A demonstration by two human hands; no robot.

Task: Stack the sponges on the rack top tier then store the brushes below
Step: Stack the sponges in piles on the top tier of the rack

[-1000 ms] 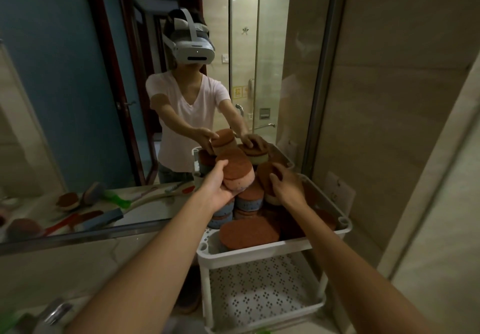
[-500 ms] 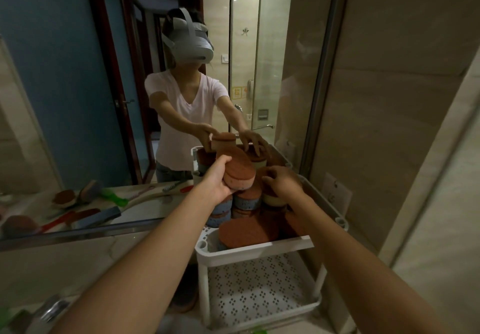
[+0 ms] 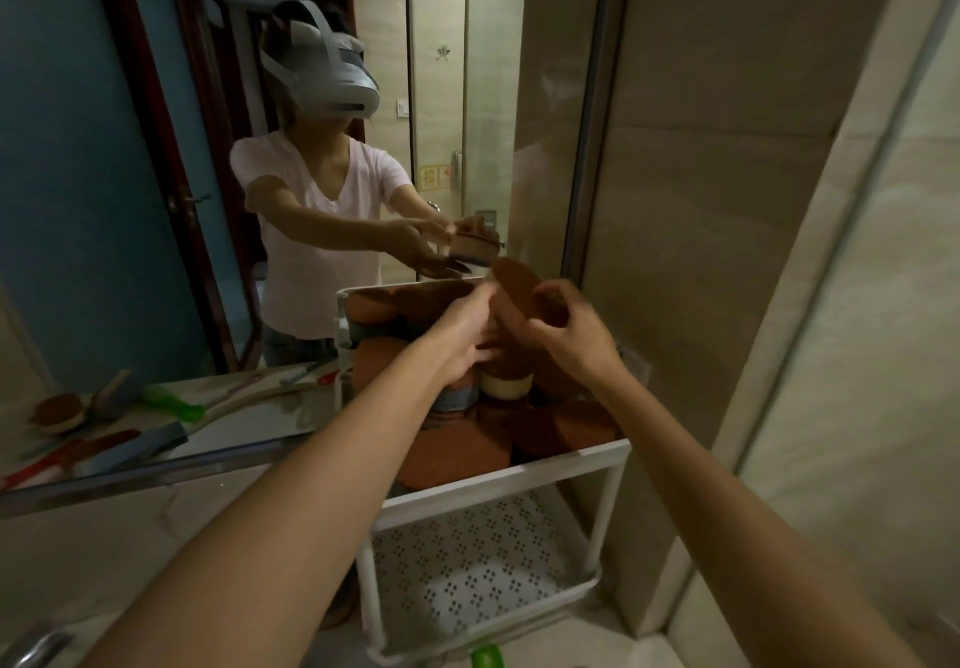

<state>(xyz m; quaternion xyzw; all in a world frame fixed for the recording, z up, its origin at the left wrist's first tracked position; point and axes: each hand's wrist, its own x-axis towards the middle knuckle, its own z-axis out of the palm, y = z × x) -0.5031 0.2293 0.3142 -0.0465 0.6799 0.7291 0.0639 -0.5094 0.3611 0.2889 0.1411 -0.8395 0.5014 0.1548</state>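
A round brown sponge (image 3: pixel 519 289) hangs tilted on edge above the white rack's top tier (image 3: pixel 498 481). My left hand (image 3: pixel 464 337) grips its left side and my right hand (image 3: pixel 572 337) grips its right side, thumb across the brown face. Below them the top tier holds several stacked sponges: brown ones (image 3: pixel 457 454) in front, a cream-sided one (image 3: pixel 506 385) and a blue-sided one (image 3: pixel 458 398) behind. The perforated lower tier (image 3: pixel 467 556) has nothing in it. Brushes appear only as mirror reflections (image 3: pixel 174 404) at the left.
A large mirror (image 3: pixel 130 200) rises behind the rack and the counter (image 3: pixel 104 537), reflecting a person with a headset. A tiled wall and glass panel (image 3: pixel 727 252) close in the right side. A tap (image 3: pixel 31 646) sits at bottom left; a green object (image 3: pixel 487 659) lies below the rack.
My left hand has carried the sponge up and to the right. My right hand has left the stack and taken hold of the same sponge.
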